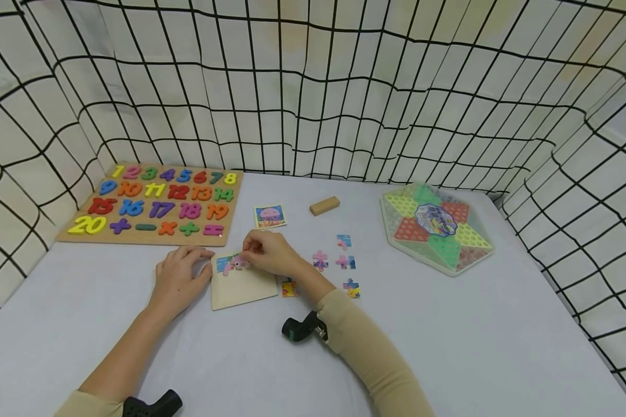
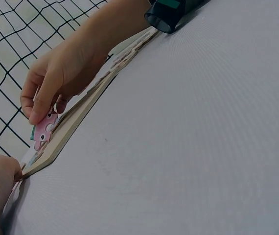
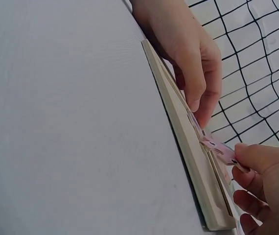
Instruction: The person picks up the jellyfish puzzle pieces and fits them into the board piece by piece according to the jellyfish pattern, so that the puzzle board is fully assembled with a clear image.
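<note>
A square wooden puzzle board lies on the table, with a blue and pink piece at its upper left corner. My right hand pinches a pink puzzle piece with a printed eye between thumb and fingertips, over the board's upper edge. In the right wrist view this pink piece is tilted, one end touching or just above the board. My left hand rests at the board's left edge, its thumb and index fingertips touching near the upper corner.
Several loose puzzle pieces lie right of the board. Behind are a small picture card and a wooden block. A number board stands back left, a hexagonal bead box back right. Black netting surrounds the table.
</note>
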Available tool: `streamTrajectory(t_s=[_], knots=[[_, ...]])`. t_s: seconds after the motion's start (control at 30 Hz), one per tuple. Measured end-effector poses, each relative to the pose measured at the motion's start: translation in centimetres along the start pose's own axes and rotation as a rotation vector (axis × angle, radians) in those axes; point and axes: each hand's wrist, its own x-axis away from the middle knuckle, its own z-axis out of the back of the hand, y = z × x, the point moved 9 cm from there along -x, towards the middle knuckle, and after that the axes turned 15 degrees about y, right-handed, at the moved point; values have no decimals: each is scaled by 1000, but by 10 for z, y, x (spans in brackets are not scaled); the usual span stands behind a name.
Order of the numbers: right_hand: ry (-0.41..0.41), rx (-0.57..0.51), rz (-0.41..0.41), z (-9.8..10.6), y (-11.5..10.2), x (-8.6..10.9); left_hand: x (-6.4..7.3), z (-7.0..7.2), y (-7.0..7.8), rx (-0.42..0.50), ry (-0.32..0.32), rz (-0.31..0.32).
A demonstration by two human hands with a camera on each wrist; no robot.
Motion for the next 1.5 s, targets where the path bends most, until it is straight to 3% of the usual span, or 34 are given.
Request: streamTrajectory(t_s=[0.33, 0.63, 0.9, 1.5], knots=[[76, 152, 82, 2, -6, -3, -1, 0, 1, 0, 3, 3], [78, 268, 94, 0, -6, -1, 0, -1, -1, -5, -16, 20], [140, 323, 144, 6, -10, 0, 0, -2, -1, -2, -31, 35], [143, 353, 130, 10, -10, 1, -1, -1, 1, -2, -18, 24]])
